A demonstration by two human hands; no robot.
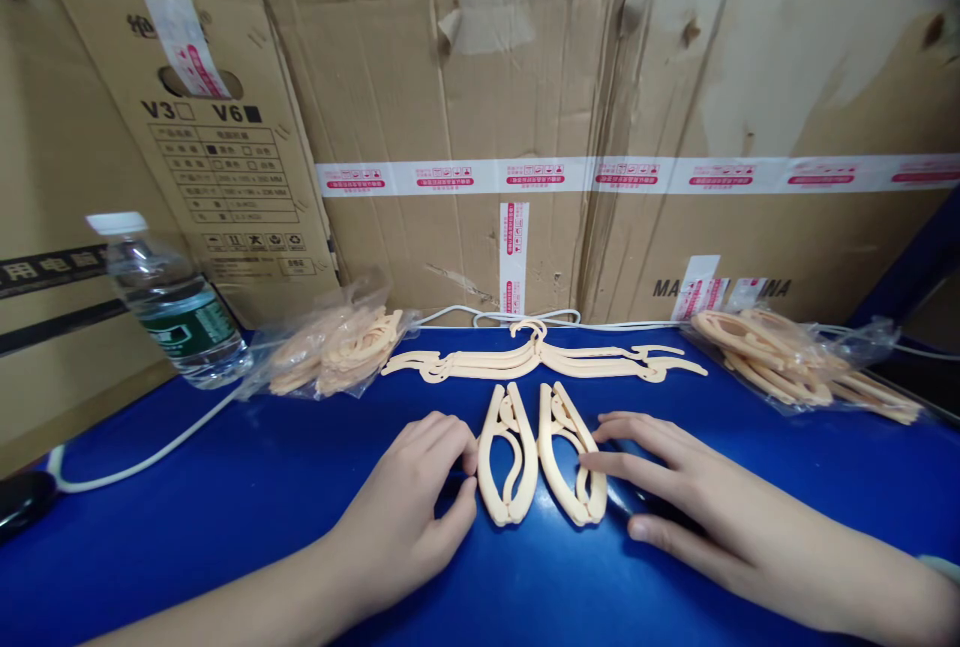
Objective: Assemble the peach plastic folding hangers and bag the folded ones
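Two cream plastic folding hangers lie folded side by side on the blue table. My left hand (420, 492) rests with curved fingers at the outer edge of the left folded hanger (486, 477). A gap shows between its thumb and index finger, and nothing is gripped. With its fingers spread, my right hand (690, 487) lays a fingertip on the outer side of the right folded hanger (551, 467); the thumb stays off it, near the table. Beyond them, several unfolded hangers (487, 361) lie stacked, arms stretched out sideways and hooks at the middle.
Clear bags of folded hangers lie at the left (341, 352) and right (787, 357). A water bottle (180, 312) with a white cap stands at the far left. A white cable (150, 472) runs to a black object (26, 502). Cardboard (465, 87) walls the table's back.
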